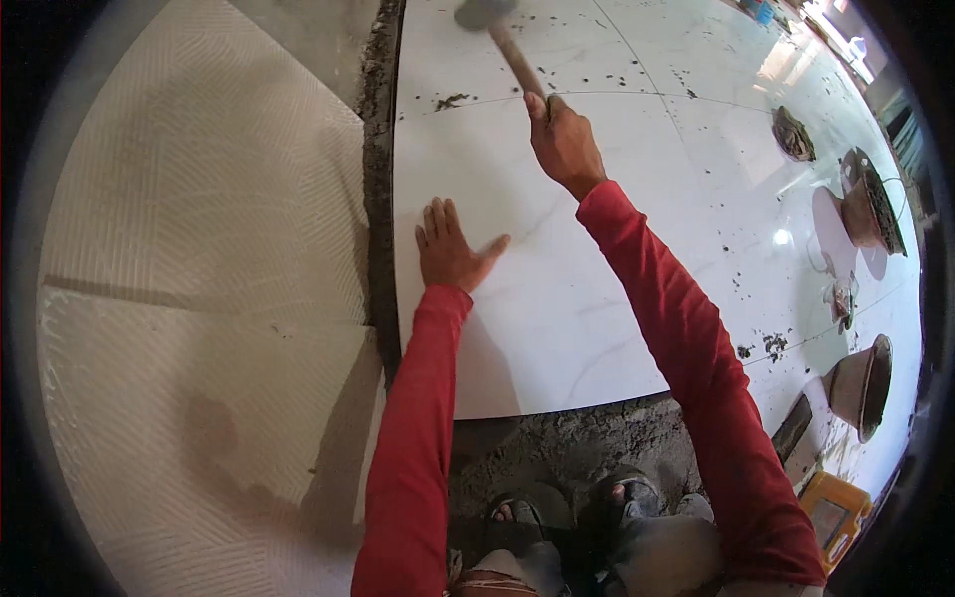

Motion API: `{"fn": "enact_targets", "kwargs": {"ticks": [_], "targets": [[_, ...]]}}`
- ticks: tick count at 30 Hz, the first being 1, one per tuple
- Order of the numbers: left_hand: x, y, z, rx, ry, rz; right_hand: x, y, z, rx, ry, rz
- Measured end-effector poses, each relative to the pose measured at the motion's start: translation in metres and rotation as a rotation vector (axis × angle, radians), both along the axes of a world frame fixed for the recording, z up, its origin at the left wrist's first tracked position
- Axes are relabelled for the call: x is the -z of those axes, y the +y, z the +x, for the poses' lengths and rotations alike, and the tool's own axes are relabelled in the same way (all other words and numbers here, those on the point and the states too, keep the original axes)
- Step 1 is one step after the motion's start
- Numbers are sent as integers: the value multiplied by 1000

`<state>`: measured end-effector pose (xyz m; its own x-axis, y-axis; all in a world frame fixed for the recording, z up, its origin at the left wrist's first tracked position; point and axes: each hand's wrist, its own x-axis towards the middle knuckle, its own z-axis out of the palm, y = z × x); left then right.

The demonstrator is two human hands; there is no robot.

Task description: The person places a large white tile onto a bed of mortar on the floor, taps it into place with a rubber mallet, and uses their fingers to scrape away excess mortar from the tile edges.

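My left hand [453, 254] lies flat with fingers spread on a large white, faintly grey-veined floor tile [557, 328], not far from its left edge. In my right hand [569, 144] is the wooden handle of a mallet [517, 62], my fingers wrapped around it. The mallet's dark head is partly cut off by the top of the picture; whether it touches the floor I cannot tell. Crumbs of dark mortar [453, 101] are scattered along the far joint of the tile.
Pale tiles with ridged faces [209, 179] lie on the left, beyond a dark mortar strip [379, 189]. At right stand two mortar-stained basins [854, 388], a crumpled rag [793, 134] and a yellow plastic thing [834, 512]. My sandalled feet [532, 505] rest on dark mortar below.
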<state>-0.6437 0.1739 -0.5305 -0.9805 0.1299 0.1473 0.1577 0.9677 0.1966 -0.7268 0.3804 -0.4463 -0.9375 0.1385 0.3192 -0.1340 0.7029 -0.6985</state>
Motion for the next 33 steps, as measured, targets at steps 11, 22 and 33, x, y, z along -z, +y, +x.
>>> {"fn": "enact_targets", "kwargs": {"ticks": [11, 22, 33], "targets": [[-10, -23, -90, 77, -312, -18, 11, 18, -2, -44, 149, 10], [-10, -18, -87, 62, -295, -33, 29, 9, 35, -44, 1, 82], [-2, 95, -6, 208, -91, -197, 14, 106, 72, 155, 30, 65]]}}
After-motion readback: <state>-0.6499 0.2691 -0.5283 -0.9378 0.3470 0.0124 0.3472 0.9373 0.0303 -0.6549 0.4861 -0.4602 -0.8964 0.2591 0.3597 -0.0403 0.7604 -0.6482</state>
